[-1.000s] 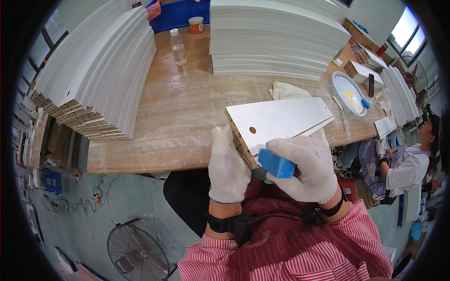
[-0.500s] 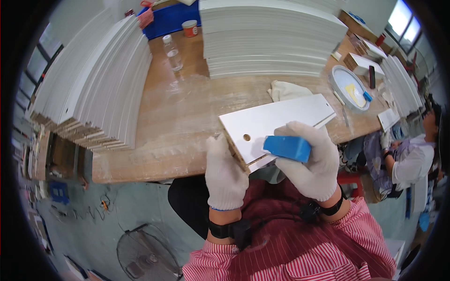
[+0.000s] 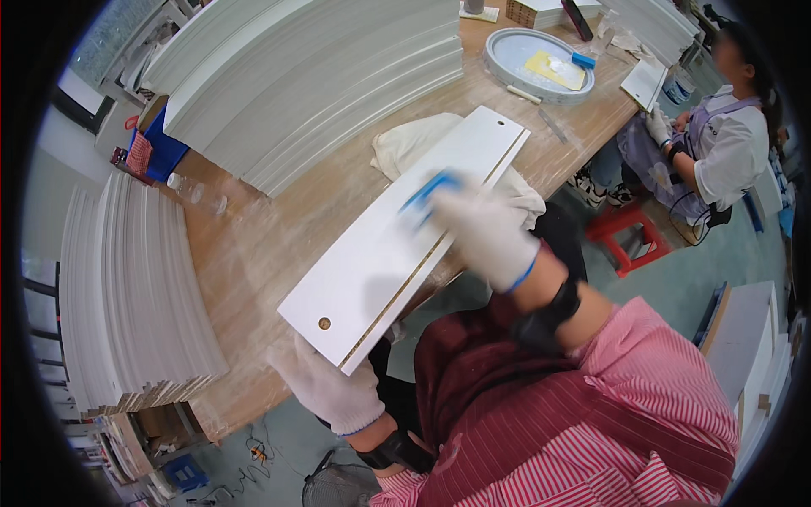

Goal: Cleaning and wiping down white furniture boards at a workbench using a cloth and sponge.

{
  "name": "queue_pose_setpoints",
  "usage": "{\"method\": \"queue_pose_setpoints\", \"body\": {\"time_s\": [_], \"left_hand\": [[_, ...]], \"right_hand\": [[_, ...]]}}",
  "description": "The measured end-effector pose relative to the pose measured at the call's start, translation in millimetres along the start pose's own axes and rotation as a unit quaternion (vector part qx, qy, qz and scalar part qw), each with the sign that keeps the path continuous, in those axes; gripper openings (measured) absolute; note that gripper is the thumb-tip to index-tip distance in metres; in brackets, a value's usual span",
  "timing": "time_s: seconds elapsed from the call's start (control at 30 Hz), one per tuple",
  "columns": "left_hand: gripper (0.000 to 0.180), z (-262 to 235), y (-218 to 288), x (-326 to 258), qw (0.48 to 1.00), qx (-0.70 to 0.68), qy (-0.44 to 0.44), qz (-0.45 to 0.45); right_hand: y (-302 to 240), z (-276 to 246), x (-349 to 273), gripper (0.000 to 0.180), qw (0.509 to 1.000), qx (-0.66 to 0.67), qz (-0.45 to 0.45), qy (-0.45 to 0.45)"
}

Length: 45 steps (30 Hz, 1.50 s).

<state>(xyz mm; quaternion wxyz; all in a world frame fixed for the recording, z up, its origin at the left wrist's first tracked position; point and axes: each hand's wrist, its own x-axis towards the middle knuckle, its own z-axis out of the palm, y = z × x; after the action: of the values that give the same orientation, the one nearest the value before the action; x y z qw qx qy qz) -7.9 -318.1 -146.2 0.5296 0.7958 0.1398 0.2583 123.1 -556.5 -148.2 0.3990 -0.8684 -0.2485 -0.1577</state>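
A long white panel point(image 3: 346, 283) lies slantwise over the table's front edge, its far part on a cream cloth point(image 3: 405, 145). It has a round hole near each end and a groove along its near side. My left hand point(image 3: 329, 389), in a white knit glove, grips the near left end from below; the panel hides its fingertips. My right hand point(image 3: 490, 232), gloved too and smeared by motion, is closed on a blue block point(image 3: 431, 193). The block is against or just over the panel's upper face, around its middle; contact is too blurred to tell.
Tall stacks of white panels point(image 3: 338, 93) stand at the back and at the left point(image 3: 139, 296). A round pale lid point(image 3: 507, 72) with a yellow piece and a small blue block lies at the far right. A clear bottle point(image 3: 198, 193), a red stool point(image 3: 625, 237) and a seated co-worker point(image 3: 718, 144) are nearby.
My view has turned toward the right. The panel has tipped to show its full length and grooved side, and my right hand has carried the blue block from the near end toward its middle.
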Motion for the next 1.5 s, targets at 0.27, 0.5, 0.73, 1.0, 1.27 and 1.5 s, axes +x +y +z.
{"method": "queue_pose_setpoints", "body": {"time_s": [0.27, 0.5, 0.73, 1.0, 1.27, 1.5], "left_hand": [[0.027, 16.6, 22.3, 3.6, 0.894, -0.291, -0.028, -0.339], [0.035, -10.5, 0.0, 4.0, 0.881, -0.412, 0.027, -0.231], [0.043, -77.5, -20.0, 5.7, 0.946, -0.247, 0.101, -0.185], [0.04, -72.5, 33.1, 2.0, 0.971, -0.125, -0.029, -0.2], [0.039, -86.8, 21.4, 24.0, 0.894, 0.18, -0.156, 0.38], [0.051, -66.5, 27.3, 1.1, 0.932, 0.139, -0.065, 0.328]], "right_hand": [[112.4, -88.4, -15.6, 0.019, 0.694, 0.621, 0.225, 0.287], [44.0, -84.9, -4.3, 0.034, 0.755, 0.566, 0.21, 0.257], [-35.8, -33.4, -0.2, 0.05, 0.802, 0.569, 0.182, -0.002], [-72.8, -46.8, 3.0, 0.049, 0.74, 0.642, 0.177, -0.094], [-37.4, -69.8, -23.6, 0.043, 0.731, 0.648, 0.197, -0.083], [-23.2, -52.6, -24.8, 0.039, 0.729, 0.653, 0.194, -0.064]]}}
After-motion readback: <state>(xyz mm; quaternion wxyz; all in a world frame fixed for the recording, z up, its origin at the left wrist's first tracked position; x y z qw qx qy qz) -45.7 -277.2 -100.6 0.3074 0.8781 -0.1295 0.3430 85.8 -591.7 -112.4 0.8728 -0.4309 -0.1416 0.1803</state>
